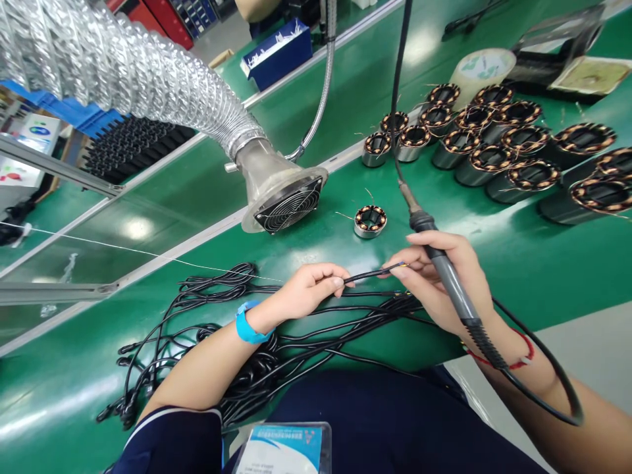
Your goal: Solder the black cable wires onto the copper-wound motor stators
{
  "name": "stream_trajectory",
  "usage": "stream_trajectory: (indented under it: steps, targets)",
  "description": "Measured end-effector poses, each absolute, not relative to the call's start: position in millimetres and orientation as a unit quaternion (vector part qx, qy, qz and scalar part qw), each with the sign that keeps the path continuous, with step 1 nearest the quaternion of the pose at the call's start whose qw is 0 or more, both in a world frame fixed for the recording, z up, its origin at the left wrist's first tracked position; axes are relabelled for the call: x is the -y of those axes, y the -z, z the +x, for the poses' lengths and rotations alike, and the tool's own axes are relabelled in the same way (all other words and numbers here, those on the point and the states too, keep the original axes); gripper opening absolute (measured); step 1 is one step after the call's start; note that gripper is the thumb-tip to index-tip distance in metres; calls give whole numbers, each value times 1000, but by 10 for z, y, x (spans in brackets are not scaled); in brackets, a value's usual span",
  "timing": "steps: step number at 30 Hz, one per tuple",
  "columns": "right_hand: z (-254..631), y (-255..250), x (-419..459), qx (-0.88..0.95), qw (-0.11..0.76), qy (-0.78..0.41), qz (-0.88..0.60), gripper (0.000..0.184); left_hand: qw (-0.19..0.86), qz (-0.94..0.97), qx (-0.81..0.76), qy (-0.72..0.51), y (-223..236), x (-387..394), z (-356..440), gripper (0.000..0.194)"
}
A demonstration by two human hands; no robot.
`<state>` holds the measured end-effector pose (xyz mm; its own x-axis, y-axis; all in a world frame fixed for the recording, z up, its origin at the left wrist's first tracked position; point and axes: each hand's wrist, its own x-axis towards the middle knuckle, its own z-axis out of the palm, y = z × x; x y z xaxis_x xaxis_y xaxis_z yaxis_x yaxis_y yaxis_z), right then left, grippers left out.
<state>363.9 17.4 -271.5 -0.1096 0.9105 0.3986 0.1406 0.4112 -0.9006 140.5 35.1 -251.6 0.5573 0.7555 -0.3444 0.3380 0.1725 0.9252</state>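
Coiled black cables [217, 284] on green tabletop [64, 388], left of the lone wound ring [370, 230] and nearer the person. Left forearm [207, 368] slants up over them toward the ring, blue wristband [249, 322] on it. Fan hood [289, 207] sits directly left of the ring. Left hand [313, 289]: left of the ring, on its near side, fingers curled, thumb on top; grip pinches one black cable [368, 274]. That cable runs just on the ring's near side, roughly level, coloured wire tips at its right end. Right hand [432, 299]: right of the ring, on its near side, wrist bent, red bracelet [526, 352]; grip wraps the handle of a soldering tool [451, 283], with thumb and fingertips also at the cable's tip. Tool leans, metal end up, right of the ring. Cluster of wound rings [471, 164] stands on the tabletop to the ring's right, on its far side.
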Motion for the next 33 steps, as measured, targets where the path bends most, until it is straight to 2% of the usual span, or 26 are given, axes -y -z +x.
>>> stream_trajectory:
  steps: [5, 10, 14, 17, 18, 22, 28, 30, 33]
  targets:
    - [3841, 2659, -242, 741, 460, -291, -394, 39, 588, 653, -453, -154, 2523, -345, 1429, 26]
    - [4113, 2473, -418, 789, 364, -84, -488, 34, 481, 764, -424, -70, 2583, -276, 1508, 20]
    - [3992, 2534, -636, 848, 228, 36, -477, 43, 470, 702, -504, -182, 2619, -291, 1512, 26]
    - [3765, 2649, -824, 856, 158, 39, -490, 46, 547, 526, -589, -277, 2621, -374, 1481, 4]
    - [3696, 2679, -880, 853, 149, 36, -499, 47, 579, 469, -603, -286, 2618, -405, 1473, 4]
    - [3547, 2747, -990, 847, 141, -1, -513, 45, 649, 371, -603, -277, 2580, -487, 1460, 16]
    - [3551, 2795, -753, 901, 227, -98, -357, 41, 658, 292, -582, -379, 2503, -541, 1419, 18]
    - [3535, 2800, -639, 904, 234, -122, -337, 41, 659, 306, -581, -368, 2493, -543, 1414, 16]
    - [3501, 2805, -523, 895, 242, -152, -342, 45, 648, 410, -565, -303, 2493, -522, 1413, 29]
